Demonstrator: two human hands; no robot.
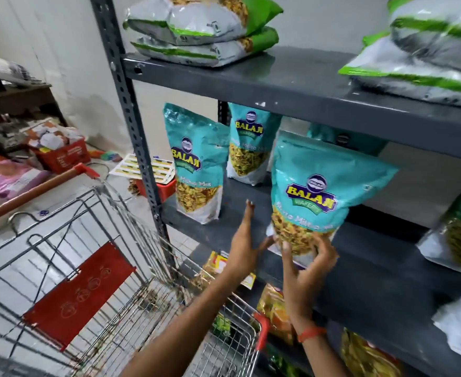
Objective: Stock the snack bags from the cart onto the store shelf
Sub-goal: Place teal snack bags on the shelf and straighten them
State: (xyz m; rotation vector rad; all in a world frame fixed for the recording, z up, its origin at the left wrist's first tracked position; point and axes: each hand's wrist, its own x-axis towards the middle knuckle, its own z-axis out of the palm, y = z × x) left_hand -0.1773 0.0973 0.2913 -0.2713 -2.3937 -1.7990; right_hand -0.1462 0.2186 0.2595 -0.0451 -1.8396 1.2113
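A teal snack bag (pixel 316 186) stands upright at the front of the middle shelf (pixel 373 257). My right hand (pixel 309 265) grips its bottom edge from below. My left hand (pixel 244 240) is just to the bag's left, fingers straight and apart, thumb touching the bag's lower left corner. Two more teal bags stand on the same shelf: one (pixel 196 164) at the left end, one (pixel 251 142) farther back. The wire cart (pixel 120 295) with a red flap is at the lower left; its basket looks empty where I can see it.
Grey-and-green bags (pixel 196 28) lie stacked on the top shelf, more (pixel 427 50) at the right. Green bags (pixel 457 235) stand at the right of the middle shelf. Yellow and orange packets (pixel 275 308) fill the lower shelf. A red crate (pixel 63 156) and clutter sit on the floor at left.
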